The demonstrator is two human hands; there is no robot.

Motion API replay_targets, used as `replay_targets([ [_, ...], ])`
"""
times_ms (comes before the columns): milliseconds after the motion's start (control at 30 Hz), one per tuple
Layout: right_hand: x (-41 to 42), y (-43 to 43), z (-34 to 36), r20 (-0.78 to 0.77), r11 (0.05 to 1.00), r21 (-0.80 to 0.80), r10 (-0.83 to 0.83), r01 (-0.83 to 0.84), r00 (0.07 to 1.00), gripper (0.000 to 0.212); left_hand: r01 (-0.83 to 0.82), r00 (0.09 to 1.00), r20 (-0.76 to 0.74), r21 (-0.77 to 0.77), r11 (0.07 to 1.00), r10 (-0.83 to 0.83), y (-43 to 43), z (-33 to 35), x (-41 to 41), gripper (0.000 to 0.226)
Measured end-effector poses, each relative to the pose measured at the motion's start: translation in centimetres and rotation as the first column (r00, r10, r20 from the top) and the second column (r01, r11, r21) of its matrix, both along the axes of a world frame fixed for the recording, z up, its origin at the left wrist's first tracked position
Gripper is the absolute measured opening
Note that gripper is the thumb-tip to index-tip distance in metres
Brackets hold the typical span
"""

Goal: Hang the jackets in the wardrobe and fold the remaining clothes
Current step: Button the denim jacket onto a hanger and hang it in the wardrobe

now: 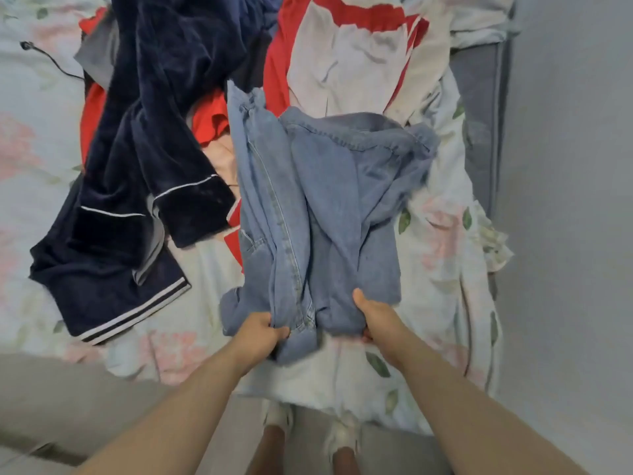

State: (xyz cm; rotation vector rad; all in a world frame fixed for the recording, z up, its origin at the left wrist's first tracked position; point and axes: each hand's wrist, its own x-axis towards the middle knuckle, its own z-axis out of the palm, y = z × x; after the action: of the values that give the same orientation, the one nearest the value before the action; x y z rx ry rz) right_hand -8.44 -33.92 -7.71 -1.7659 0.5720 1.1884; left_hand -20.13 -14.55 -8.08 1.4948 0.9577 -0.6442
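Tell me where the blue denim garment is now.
In the head view the denim garment lies centre on the floral bedsheet, right of the navy velvet clothes, gripped at its near edge by left hand and right hand.

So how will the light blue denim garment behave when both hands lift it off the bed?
The light blue denim garment probably sags and unfolds: it lies bunched in soft folds. Likely fairly heavy, being thick layered cloth. The left hand and right hand grip only its near edge.

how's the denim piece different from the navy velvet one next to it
The denim garment is light blue and plain; the navy garment is dark with white piping and striped hem. The denim is gripped at its near edge by the left hand and right hand; the navy lies untouched. Both are rumpled on the floral sheet.
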Motion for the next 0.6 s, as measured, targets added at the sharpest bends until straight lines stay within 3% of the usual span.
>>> replay_targets([
  [133, -5.5, -4.0, 0.7, -0.125, 0.991, -0.096, 0.079, -0.091, 0.989, 0.034, 0.171, 0.972, -0.141, -0.128, 0.977, -0.189, -1.9, 0.9, -5.9, 0.042],
  [200, -6.9, -5.3, 1.1, -0.172, 0.991, -0.123, 0.037, -0.058, 0.984, 0.031, 0.249, 0.934, -0.213, -0.184, 0.951, -0.286, -2.2, 1.4, -7.3, 0.037],
  [267, -7.1, -6.0, 1.2, -0.147, 0.988, -0.14, 0.048, -0.068, 0.988, 0.028, 0.254, 0.926, -0.239, -0.179, 0.951, -0.292, -2.0, 1.7, -7.3, 0.018],
  [300, -6.8, -6.1, 1.0, -0.101, 0.975, -0.174, 0.125, -0.141, 0.987, 0.025, 0.189, 0.953, -0.218, -0.123, 0.974, -0.212, -1.8, 1.5, -6.9, 0.013],
  [367, -5.5, -5.5, 0.5, 0.057, 0.899, -0.312, 0.341, -0.308, 0.938, 0.014, -0.084, 0.988, -0.123, 0.072, 0.994, 0.092, -1.2, 1.0, -5.0, 0.033],
  [400, -4.5, -4.7, 0.6, 0.138, 0.878, -0.356, 0.387, -0.319, 0.912, 0.014, -0.241, 0.967, -0.046, 0.138, 0.961, 0.25, -0.8, 0.9, -3.6, 0.041],
  [433, -3.4, -3.6, 0.8, 0.237, 0.887, -0.361, 0.387, -0.289, 0.891, 0.03, -0.361, 0.932, 0.02, 0.152, 0.92, 0.362, -0.4, 0.8, -2.2, 0.048],
  [533, -0.4, 0.4, 1.1, 0.396, 0.951, -0.2, 0.297, -0.234, 0.869, 0.07, -0.459, 0.888, 0.061, 0.136, 0.878, 0.455, 0.3, -0.3, 0.7, 0.067],
  [600, 0.9, 2.2, 0.5, 0.391, 0.962, -0.145, 0.269, -0.229, 0.88, 0.065, -0.419, 0.908, 0.037, 0.146, 0.896, 0.418, 0.5, -1.2, 1.3, 0.055],
])
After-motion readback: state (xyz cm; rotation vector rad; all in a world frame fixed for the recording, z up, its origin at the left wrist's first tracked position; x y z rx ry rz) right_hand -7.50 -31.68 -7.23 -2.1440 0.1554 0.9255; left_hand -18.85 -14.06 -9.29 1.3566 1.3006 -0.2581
